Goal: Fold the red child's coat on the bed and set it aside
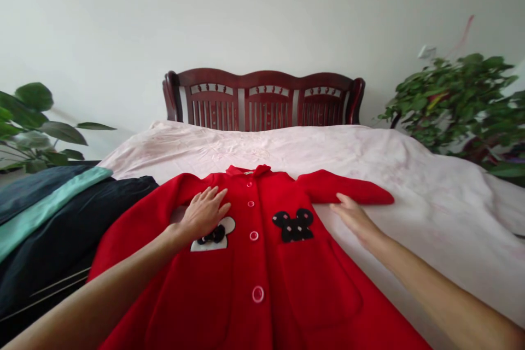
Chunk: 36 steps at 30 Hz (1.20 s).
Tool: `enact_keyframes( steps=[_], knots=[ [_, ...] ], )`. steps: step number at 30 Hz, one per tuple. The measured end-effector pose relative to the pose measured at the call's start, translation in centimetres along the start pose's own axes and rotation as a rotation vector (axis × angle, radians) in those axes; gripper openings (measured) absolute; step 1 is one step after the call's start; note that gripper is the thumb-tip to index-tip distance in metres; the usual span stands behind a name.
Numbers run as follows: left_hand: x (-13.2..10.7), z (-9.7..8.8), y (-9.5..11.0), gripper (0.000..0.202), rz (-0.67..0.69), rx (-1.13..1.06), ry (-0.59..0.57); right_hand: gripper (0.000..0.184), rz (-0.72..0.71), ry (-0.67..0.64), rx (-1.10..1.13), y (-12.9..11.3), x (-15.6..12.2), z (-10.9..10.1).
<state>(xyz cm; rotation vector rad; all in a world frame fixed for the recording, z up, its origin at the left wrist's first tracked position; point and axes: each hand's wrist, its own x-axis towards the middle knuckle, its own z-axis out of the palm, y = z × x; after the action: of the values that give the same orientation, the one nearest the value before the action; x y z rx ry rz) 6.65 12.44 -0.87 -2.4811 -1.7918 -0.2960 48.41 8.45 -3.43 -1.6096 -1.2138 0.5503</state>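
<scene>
A red buttoned coat (246, 284) lies spread front side up, its collar pointing to the far side. Round pink-rimmed buttons run down its middle, and mouse-head patches sit above both pockets: a black dotted patch (293, 225) on the right, a white and black patch (213, 236) on the left. My left hand (206, 212) rests flat on the coat's left chest with its fingers spread, partly over the white patch. At the lower edge of the right sleeve (348, 188) is my right hand (356, 219), fingertips apart and touching the cloth.
Beneath the coat is a bed with a pale pink sheet (430, 219). Dark folded clothes (61, 240) with a mint strip lie at the left, beside the coat's left sleeve. A dark wooden headboard (268, 101) stands at the back. Leafy plants (455, 101) flank the bed.
</scene>
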Motion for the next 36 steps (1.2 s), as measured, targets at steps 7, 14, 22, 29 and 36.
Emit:
enact_keyframes(
  steps=[7,14,22,29,36],
  knots=[
    [-1.5,4.3,0.1,0.054,-0.018,-0.038,-0.019,0.061,-0.792,-0.444,-0.839,-1.2,-12.3,0.3],
    [-3.3,3.9,-0.5,0.052,0.054,-0.108,-0.004,0.071,-0.838,-0.4,-0.974,0.1,-17.1,-5.3],
    [-10.8,2.3,-0.9,0.06,0.12,-0.09,0.077,0.066,-0.798,-0.417,-0.939,-0.6,-18.4,-6.0],
    [-20.1,0.9,-2.5,0.059,0.261,-0.014,-0.005,0.056,-0.719,-0.392,-0.913,-0.6,-18.7,-5.5],
    [-26.5,0.0,-1.2,0.068,0.235,-0.051,0.035,0.05,-0.608,-0.329,-0.929,-1.7,-19.5,-5.0]
  ],
)
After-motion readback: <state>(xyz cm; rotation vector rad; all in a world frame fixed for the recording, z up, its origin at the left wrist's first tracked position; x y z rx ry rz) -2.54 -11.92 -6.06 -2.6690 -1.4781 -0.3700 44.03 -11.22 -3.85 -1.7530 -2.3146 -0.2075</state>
